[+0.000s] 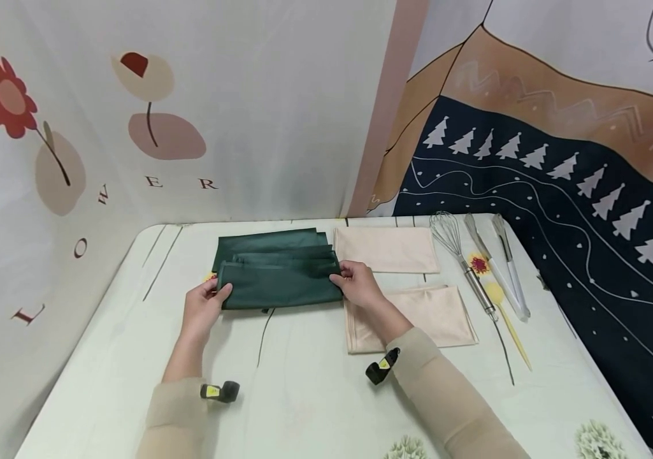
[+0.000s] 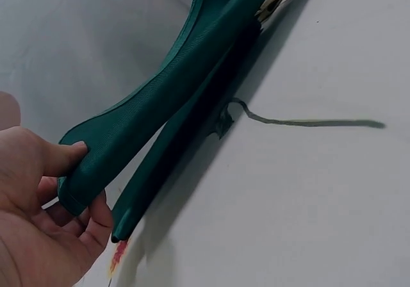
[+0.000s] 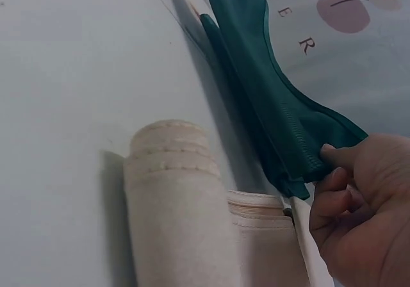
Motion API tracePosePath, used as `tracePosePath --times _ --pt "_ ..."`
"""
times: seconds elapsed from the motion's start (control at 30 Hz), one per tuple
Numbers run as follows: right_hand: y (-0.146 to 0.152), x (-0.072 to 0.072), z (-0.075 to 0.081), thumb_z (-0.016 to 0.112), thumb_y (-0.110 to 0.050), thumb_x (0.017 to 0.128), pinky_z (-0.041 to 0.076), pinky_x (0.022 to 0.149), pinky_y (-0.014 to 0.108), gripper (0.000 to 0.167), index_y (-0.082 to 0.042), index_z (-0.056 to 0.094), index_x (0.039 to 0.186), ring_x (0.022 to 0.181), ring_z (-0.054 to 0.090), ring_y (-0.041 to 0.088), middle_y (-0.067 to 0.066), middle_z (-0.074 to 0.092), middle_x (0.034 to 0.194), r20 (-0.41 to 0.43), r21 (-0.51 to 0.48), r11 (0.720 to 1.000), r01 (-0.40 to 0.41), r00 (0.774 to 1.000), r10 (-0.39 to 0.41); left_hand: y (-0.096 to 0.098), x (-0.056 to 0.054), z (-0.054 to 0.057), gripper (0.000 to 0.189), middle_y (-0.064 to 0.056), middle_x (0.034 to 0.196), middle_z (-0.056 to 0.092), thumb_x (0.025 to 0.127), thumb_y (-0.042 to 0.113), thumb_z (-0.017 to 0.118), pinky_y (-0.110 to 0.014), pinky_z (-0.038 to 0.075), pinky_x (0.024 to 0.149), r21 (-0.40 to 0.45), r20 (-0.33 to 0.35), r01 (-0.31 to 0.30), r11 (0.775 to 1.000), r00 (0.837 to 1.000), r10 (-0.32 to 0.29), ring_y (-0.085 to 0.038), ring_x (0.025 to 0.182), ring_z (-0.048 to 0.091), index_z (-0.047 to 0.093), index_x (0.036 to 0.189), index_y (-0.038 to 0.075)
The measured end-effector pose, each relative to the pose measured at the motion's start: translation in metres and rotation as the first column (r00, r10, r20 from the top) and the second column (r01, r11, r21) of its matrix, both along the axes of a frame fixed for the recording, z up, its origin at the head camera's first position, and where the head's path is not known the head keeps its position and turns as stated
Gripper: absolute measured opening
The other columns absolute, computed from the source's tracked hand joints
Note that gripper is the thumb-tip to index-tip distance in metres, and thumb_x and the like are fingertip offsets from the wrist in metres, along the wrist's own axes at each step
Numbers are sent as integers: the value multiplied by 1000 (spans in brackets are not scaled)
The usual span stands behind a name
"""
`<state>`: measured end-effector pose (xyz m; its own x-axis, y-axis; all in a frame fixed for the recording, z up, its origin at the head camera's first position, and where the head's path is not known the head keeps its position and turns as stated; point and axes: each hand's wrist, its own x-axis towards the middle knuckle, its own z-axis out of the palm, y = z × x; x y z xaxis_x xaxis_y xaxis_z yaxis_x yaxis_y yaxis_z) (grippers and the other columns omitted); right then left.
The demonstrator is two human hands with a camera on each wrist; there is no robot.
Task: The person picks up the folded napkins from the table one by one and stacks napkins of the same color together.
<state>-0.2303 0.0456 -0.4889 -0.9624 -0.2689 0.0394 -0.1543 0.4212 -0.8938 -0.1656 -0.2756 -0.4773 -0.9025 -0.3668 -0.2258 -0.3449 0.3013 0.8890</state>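
A dark green folded cloth [image 1: 280, 287] lies in layers near the back of the table, its front flap raised off the layers beneath. My left hand [image 1: 204, 307] pinches the flap's left end between thumb and fingers; the left wrist view shows the green cloth [image 2: 128, 127] lifted apart from a lower fold. At the other end, my right hand [image 1: 360, 284] pinches the flap's right corner, as the right wrist view of the cloth [image 3: 275, 107] confirms. Beneath my right forearm is a folded beige cloth [image 1: 429, 319], partly covered by the arm.
Another folded beige cloth [image 1: 386, 248] lies behind, right of the green one. Farther right are a wire whisk [image 1: 475, 284] and two pairs of tongs, one of them [image 1: 511, 268] near the table's right edge. Fabric walls [image 1: 280, 127] stand behind the table.
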Motion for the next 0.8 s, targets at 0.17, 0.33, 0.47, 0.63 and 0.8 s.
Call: tracePosePath --times 0.17,0.33,0.47,0.63,0.8 --pt "-5 -10 0 69 -12 97 42 60 27 8 -5 71 96 61 50 13 0 60 70 -1 -15 1000 18 1000 -18 -2 -8 -1 46 -20 137 55 104 24 60 -22 46 84 -17 -12 -18 1000 1000 17 -25 117 50 55 140 -4" --pt "-9 -21 -5 69 -12 98 41 65 28 10 -4 73 101 66 49 16 3 61 72 -11 -36 998 51 999 -51 -1 -17 -3 44 -20 134 57 104 23 60 -22 48 84 -25 -29 -18 1000 999 17 -24 116 52 57 137 -5" --pt "-11 -27 -8 69 -12 97 46 69 29 13 -3 74 105 70 54 15 5 67 78 -30 -37 998 58 998 -59 -2 -23 -5 44 -21 134 57 104 24 59 -27 48 89 -23 -36 -16 1000 999 15 -25 118 52 56 138 -5" --pt "-14 -35 -5 69 -13 97 48 71 30 12 -3 74 103 75 58 17 6 69 83 -30 -28 998 60 998 -61 -5 -30 -5 43 -19 130 56 104 25 59 -29 47 88 -33 -41 -30 999 999 28 -24 113 50 58 136 -5" --pt "-18 -44 -3 68 -16 99 51 75 31 18 -3 73 111 83 62 20 10 70 94 -8 2 999 52 999 -52 -7 -36 -5 43 -19 131 55 104 24 59 -34 46 93 -27 -39 -45 999 998 44 -25 115 49 58 136 -5"
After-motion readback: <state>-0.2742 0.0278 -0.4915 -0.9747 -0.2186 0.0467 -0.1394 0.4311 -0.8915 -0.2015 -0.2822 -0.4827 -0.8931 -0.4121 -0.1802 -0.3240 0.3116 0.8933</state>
